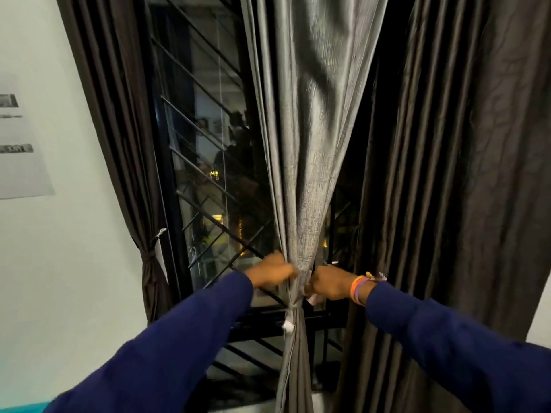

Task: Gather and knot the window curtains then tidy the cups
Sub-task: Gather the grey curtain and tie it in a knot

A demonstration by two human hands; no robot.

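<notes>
The window, a dark pane behind a black metal grille of diagonal bars, serves as the reference landmark. To the right of the window hangs the dark brown curtain, loose and falling in long vertical folds. To the left of the window a second brown curtain hangs against the white wall and is cinched low down by a tie.

In front of the window, at its centre, hangs the grey curtain. Its fabric is silvery with a fine woven sheen. It spreads wide at the top, narrows to a tight gathered bundle near the lower part of the window, and hangs below that as a slim column. A thin pale tie wraps the bundle just below the hands.

The left hand grips the gathered bundle from the left side; it is blurred. The right hand grips the bundle from the right side, fingers curled round the fabric. Coloured bands sit on the right wrist. Both arms wear navy sleeves.
</notes>
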